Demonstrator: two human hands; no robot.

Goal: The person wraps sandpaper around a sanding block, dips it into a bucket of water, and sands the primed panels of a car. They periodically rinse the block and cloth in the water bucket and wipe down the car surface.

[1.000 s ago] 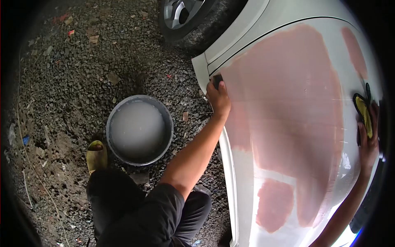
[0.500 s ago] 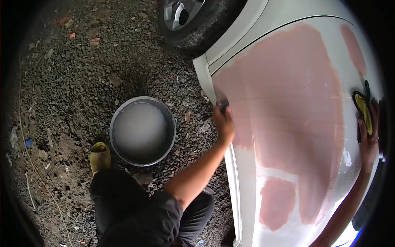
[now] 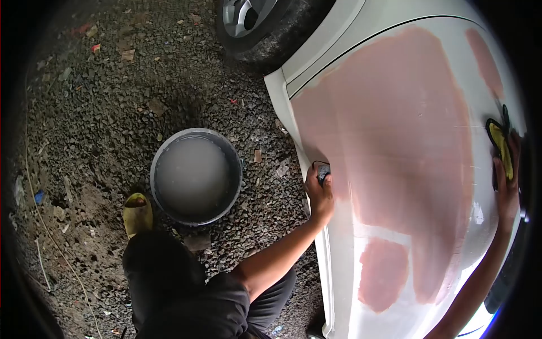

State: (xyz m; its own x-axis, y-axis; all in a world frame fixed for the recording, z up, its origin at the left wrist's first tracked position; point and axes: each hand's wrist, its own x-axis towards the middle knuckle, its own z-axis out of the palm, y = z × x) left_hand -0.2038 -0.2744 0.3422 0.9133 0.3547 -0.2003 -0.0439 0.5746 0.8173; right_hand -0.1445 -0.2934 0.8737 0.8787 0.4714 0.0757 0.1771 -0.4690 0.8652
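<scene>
My left hand is closed around a small dark pad with a grey face, which looks like sandpaper. It is at the lower edge of a white car panel, beside a large pink filler patch. Higher on the panel, at the far right, my right hand presses a yellow cloth with black edging against the white surface. Its fingers are partly hidden at the dark image edge. A smaller pink patch lies nearer my body.
A grey bucket of cloudy water stands on the gravel to my left. My foot in a yellow shoe is beside it. The car's wheel is at the top. A thin cable runs along the ground at left.
My left hand has slid toward my body along the panel's lower edge, turning the pad's grey face into view. My right hand stays on the cloth in nearly the same place.
</scene>
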